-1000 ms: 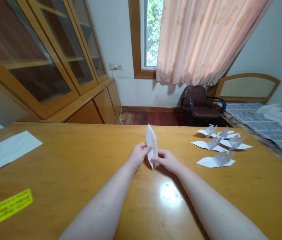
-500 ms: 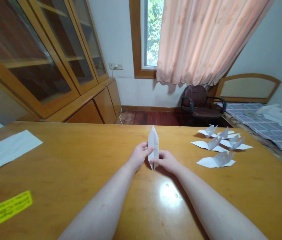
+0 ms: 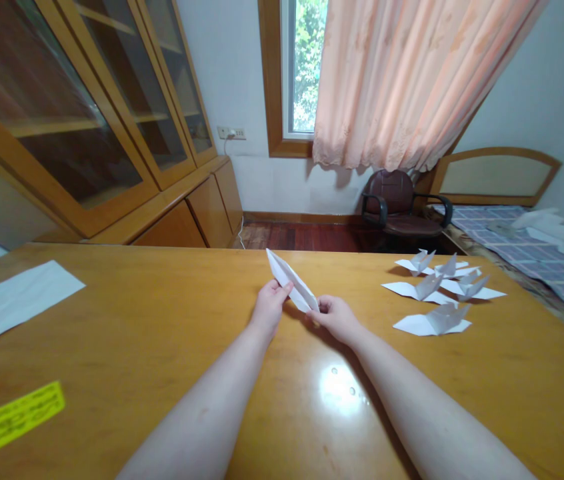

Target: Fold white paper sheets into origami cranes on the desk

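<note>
A narrow piece of folded white paper (image 3: pixel 293 281), pointed at its far end, is held slantwise above the table, its tip toward the upper left. My left hand (image 3: pixel 268 308) pinches its left side near the middle, thumb on top. At the lower right end, my right hand (image 3: pixel 335 319) grips the paper between thumb and fingers. The fingers partly cover that end, so its shape there is hidden. To the right, several folded paper cranes (image 3: pixel 435 321) with spread wings stand close together on the table.
The wooden table (image 3: pixel 162 373) bears white paper sheets (image 3: pixel 17 303) at the left and a yellow label with dark writing (image 3: pixel 12 423) at the near left. Beyond its far edge are a glass-fronted cabinet (image 3: pixel 182 170), a brown armchair (image 3: pixel 397 200) and a bed (image 3: pixel 532 240).
The folded paper has turned from upright to slanted, its tip swinging left. My left hand has shifted slightly left, and my right hand now grips the lower end.
</note>
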Demonstrator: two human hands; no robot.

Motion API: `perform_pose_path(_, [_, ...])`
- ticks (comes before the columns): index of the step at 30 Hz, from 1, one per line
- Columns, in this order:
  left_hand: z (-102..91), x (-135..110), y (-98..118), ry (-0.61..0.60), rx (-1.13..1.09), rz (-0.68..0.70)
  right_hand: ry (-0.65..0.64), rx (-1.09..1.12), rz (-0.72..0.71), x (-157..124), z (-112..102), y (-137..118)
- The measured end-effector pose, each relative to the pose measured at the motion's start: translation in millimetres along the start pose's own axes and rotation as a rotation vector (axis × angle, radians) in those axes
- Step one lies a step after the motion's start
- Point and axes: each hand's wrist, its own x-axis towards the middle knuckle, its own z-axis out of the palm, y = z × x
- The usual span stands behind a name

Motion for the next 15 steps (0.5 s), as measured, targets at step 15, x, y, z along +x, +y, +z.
perform_pose_path(15, [-5.5,4.9,2.0,0.264,0.031,0.055,0.470,0.340,0.078,10.5,-20.0,4.9])
